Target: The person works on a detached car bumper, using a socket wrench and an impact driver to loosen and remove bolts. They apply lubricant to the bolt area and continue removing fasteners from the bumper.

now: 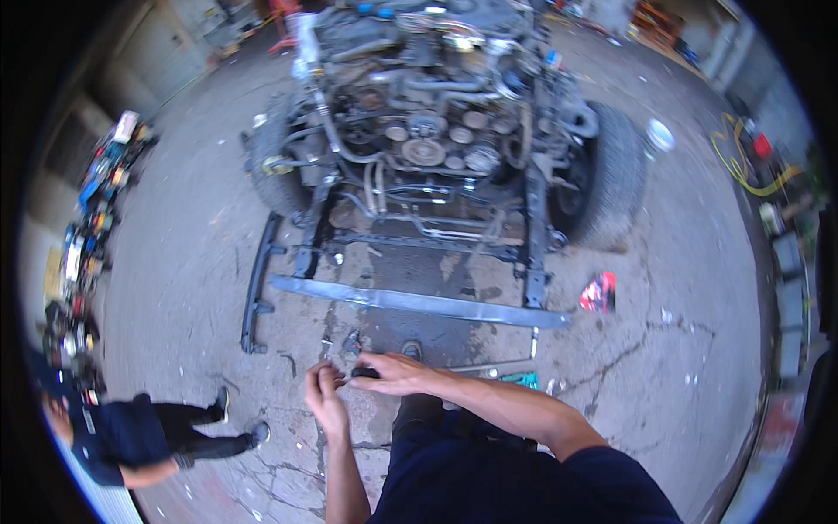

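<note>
Far left: a co-worker [113,437] is near the edge of the view, well apart from the work. Next, a long dark bar with brackets [255,293] lies on the floor [192,244].

Left hand [325,397]: raised above the floor, fingers curled, fingertips toward the other hand. Whether they pinch anything cannot be told.

Small black object [365,373]: located at the right hand, on the side facing the left hand. Its type cannot be identified; blur and the fingers hide part of it. Handling estimate: light, compact and probably stiff; the surface may be smooth, and oil would make it slippery. Fragility cannot be judged. Hold point: grip the body across its sides between thumb and fingers; leave the end facing the left hand clear.

Right hand [397,374]: closed around the black object, back of the hand upward.

Beyond the hands, a silver beam [419,302] lies across the floor in front of the stripped vehicle front end [428,148]. Right of the hands: a long metal rod [497,368], a teal item [525,380] and a red-and-black item [599,293], all on the floor.
</note>
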Demonstrator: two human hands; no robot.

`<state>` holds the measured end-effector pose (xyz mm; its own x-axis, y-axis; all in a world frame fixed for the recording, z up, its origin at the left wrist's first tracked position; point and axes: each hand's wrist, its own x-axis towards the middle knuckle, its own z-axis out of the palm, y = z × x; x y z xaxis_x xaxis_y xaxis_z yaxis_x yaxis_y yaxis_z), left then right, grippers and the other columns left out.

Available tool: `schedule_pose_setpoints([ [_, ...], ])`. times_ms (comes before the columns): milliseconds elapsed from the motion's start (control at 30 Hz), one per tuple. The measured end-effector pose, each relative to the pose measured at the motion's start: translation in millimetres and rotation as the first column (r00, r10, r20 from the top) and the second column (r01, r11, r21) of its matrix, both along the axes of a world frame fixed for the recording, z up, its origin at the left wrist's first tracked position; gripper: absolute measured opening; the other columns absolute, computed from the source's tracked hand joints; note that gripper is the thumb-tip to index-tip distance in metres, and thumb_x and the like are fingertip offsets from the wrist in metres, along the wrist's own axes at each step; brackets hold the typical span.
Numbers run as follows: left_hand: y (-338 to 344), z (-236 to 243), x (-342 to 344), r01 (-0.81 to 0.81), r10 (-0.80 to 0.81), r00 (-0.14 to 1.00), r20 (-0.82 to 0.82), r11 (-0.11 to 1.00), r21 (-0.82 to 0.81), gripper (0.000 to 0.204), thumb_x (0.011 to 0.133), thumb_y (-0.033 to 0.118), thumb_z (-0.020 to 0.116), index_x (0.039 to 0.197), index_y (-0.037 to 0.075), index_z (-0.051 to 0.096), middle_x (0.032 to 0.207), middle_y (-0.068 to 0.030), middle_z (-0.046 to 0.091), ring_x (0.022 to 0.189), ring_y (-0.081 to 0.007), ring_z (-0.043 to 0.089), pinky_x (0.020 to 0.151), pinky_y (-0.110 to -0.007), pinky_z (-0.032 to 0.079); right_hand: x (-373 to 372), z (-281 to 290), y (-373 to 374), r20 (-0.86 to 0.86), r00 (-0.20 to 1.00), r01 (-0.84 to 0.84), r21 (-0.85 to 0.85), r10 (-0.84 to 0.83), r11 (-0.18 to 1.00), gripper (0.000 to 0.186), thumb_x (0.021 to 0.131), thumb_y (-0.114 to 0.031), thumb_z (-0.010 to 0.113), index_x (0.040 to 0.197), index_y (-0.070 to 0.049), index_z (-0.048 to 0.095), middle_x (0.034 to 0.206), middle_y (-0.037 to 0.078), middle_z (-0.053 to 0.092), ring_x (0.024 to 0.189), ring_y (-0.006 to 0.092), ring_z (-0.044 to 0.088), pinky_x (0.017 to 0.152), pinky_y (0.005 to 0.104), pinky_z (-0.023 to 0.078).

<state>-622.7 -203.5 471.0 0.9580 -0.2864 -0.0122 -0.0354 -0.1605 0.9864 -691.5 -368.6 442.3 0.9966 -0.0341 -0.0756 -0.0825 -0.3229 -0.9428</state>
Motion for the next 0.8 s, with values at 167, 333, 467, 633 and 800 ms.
schedule_pose_setpoints([
  [167, 22.6, -14.7, -7.1, 0.026, -0.048, 0.955, -0.293, 0.996, -0.080, 0.033, 0.107, 0.030, 0.046, 0.116, 0.002, 0.061, 0.098, -0.0080, 0.068, 0.081, -0.0135, 0.064, 0.070, -0.027, 0.051, 12.0, 9.0, 6.6, -0.162, 0.984, 0.058, -0.111, -0.076, 0.992, 0.067, 0.089, -0.066, 0.054, 0.081, -0.002, 0.071, 0.079, 0.023, 0.069, 0.081, 0.0394, 0.069, 0.073, 0.0494, 0.052],
  [333, 4.0, -39.8, 13.9, -0.048, -0.141, 0.842, -0.520, 0.942, -0.333, 0.051, 0.106, 0.046, 0.039, 0.115, 0.001, 0.061, 0.105, -0.0110, 0.069, 0.097, -0.0221, 0.064, 0.092, -0.040, 0.048, 18.3, 16.3, 13.2, -0.193, 0.975, 0.114, 0.023, -0.107, 0.993, 0.041, 0.084, -0.042, 0.058, 0.089, -0.004, 0.074, 0.090, 0.023, 0.072, 0.086, 0.0392, 0.071, 0.076, 0.0504, 0.054],
  [467, -14.3, -46.2, 34.2, 0.117, -0.354, 0.738, -0.574, 0.905, -0.408, 0.056, 0.104, 0.049, 0.040, 0.102, 0.000, 0.066, 0.103, -0.0147, 0.068, 0.100, -0.0273, 0.064, 0.094, -0.043, 0.048, 11.1, 19.7, 19.2, -0.252, 0.964, 0.094, 0.004, -0.090, 0.996, 0.042, 0.088, -0.043, 0.056, 0.103, -0.008, 0.072, 0.097, 0.017, 0.073, 0.095, 0.0357, 0.070, 0.083, 0.0500, 0.054],
  [633, -38.5, -38.3, 29.1, 0.256, -0.607, 0.676, -0.419, 0.725, -0.639, 0.065, 0.103, 0.054, 0.034, 0.093, 0.000, 0.069, 0.094, -0.0176, 0.067, 0.100, -0.0371, 0.062, 0.097, -0.052, 0.045, 10.6, 22.8, 25.5, -0.191, 0.962, 0.183, -0.072, -0.193, 0.981, 0.043, 0.089, -0.045, 0.053, 0.090, -0.008, 0.075, 0.098, 0.013, 0.071, 0.095, 0.0318, 0.069, 0.082, 0.0503, 0.053],
  [800, -46.5, -21.3, 7.1, 0.160, -0.507, 0.759, -0.409, 0.754, -0.637, 0.055, 0.102, 0.048, 0.040, 0.072, 0.005, 0.057, 0.076, -0.0117, 0.060, 0.086, -0.0292, 0.055, 0.094, -0.047, 0.042, -2.3, 20.4, 32.5, -0.031, 0.955, 0.287, -0.130, -0.293, 0.949, 0.039, 0.090, -0.044, 0.050, 0.083, -0.011, 0.069, 0.087, 0.010, 0.066, 0.082, 0.0301, 0.068, 0.071, 0.0498, 0.054],
])
